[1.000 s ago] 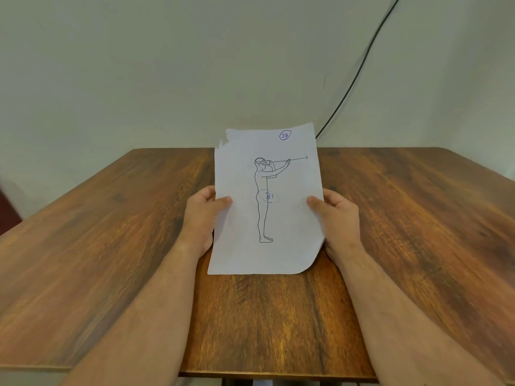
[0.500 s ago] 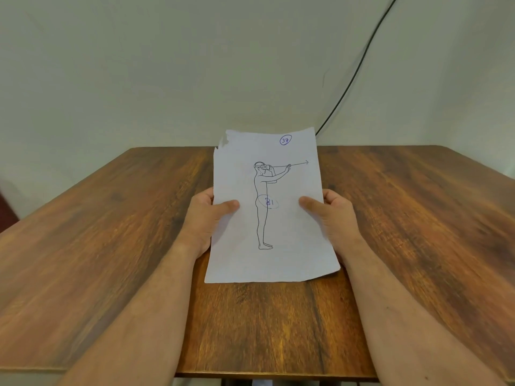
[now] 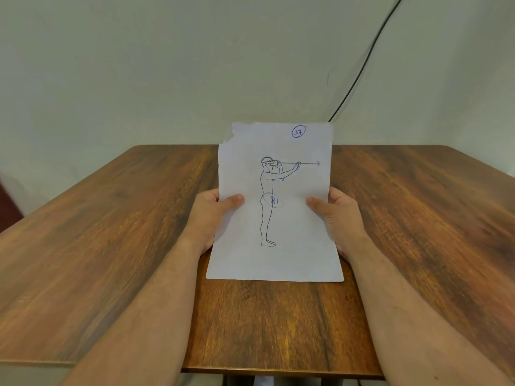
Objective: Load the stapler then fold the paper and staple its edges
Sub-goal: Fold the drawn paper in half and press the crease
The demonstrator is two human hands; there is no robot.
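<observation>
paper (image 3: 278, 218): one white sheet, held up above the middle of the table (image 3: 111, 232), unfolded, its face toward the camera. its near edge sits low over the wood; whether it touches the wood cannot be told. top corner at 11 o'clock is ragged. printed on it is a line figure of a standing person with a headset, one arm stretched forward along an arrow pointing to 3 o'clock. a circled "37" in blue ink stands near the top at 1 o'clock; a second circled blue mark sits on the figure's hip, digits not clearly legible.

left hand (image 3: 211, 215): at 9 o'clock of the sheet, pinching its edge, thumb laid across the front face, fingers hidden behind the sheet.

right hand (image 3: 337, 215): at 3 o'clock of the sheet, pinching the opposite edge the same way, thumb on the front, fingers behind.

both forearms are bare and run in from 6 o'clock.

surroundings: dark wood-grain table, pale wall behind it, a black cable (image 3: 365, 62) running down the wall from 1 o'clock to behind the sheet's top corner.
</observation>
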